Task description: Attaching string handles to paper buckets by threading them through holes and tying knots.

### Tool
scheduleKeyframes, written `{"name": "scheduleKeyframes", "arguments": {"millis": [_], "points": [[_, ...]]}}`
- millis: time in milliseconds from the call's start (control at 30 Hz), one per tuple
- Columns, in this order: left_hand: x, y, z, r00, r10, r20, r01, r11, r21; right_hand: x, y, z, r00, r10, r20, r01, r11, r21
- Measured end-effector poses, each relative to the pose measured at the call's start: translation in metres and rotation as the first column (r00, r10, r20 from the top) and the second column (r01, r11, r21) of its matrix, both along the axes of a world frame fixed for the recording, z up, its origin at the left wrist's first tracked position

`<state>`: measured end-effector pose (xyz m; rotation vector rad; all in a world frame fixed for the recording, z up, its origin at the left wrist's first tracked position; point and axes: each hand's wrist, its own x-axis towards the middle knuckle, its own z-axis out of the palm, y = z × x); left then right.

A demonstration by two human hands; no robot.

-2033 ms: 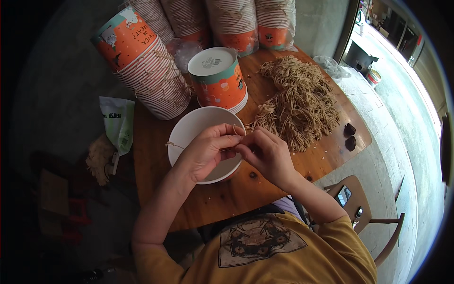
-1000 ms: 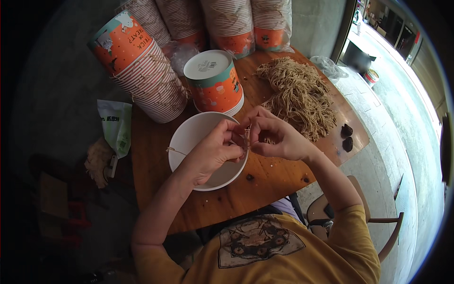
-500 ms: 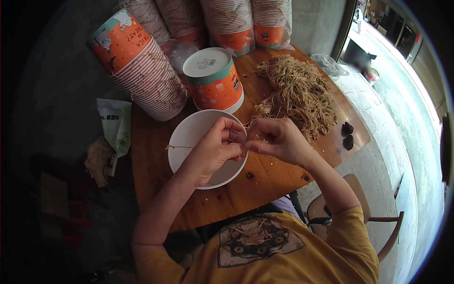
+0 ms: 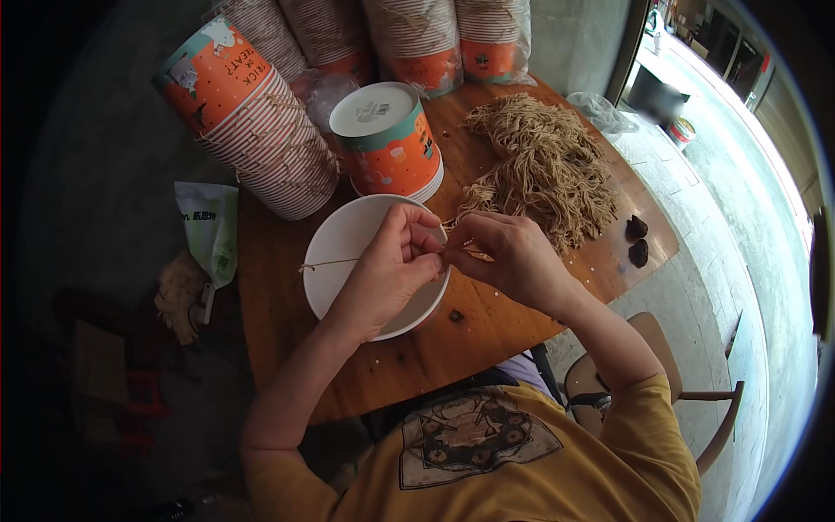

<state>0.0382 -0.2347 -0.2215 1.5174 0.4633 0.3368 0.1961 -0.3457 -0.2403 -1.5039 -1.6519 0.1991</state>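
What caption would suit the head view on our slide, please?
Left hand and right hand meet at the rim of a white tub, near a cord heap.

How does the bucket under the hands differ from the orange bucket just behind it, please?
The near bucket stands mouth up, showing its white inside; the orange bucket is upside down, showing its base. A cord runs over the near bucket's rim; none lies on the orange bucket's base. The left hand and right hand are at the near bucket; neither touches the orange bucket. Both buckets are round.

Smooth paper bucket (image 4: 335, 235), rough matt twine (image 4: 548, 174), wooden table (image 4: 391, 374) — slightly glossy
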Motion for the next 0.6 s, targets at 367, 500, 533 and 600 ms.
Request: {"name": "scheduleKeyframes", "arguments": {"millis": [367, 500, 533, 600], "points": [[-0.0037, 0.0024, -0.0073, 0.996, -0.027, -0.088, 0.048, 0.968, 0.248, -0.0035, 0.0013, 0.0049, 0.996, -0.019, -0.085, 0.008, 0.991, -0.131], [-0.0022, -0.0030, -0.0070, 0.998, 0.029, -0.062, 0.003, 0.882, 0.471, -0.0010, 0.0027, -0.0018, 0.998, 0.010, -0.066, -0.014, 0.998, -0.063], [-0.0022, -0.0031, -0.0077, 0.997, 0.048, -0.056, -0.005, 0.804, 0.595, -0.0005, 0.0028, -0.0031, 0.998, 0.024, -0.064, -0.026, 0.999, -0.022], [-0.0031, -0.0041, -0.0086, 0.996, 0.070, -0.049, -0.015, 0.708, 0.706, -0.0021, 0.0015, -0.0024, 0.999, 0.017, -0.050, -0.018, 1.000, -0.022]]}}
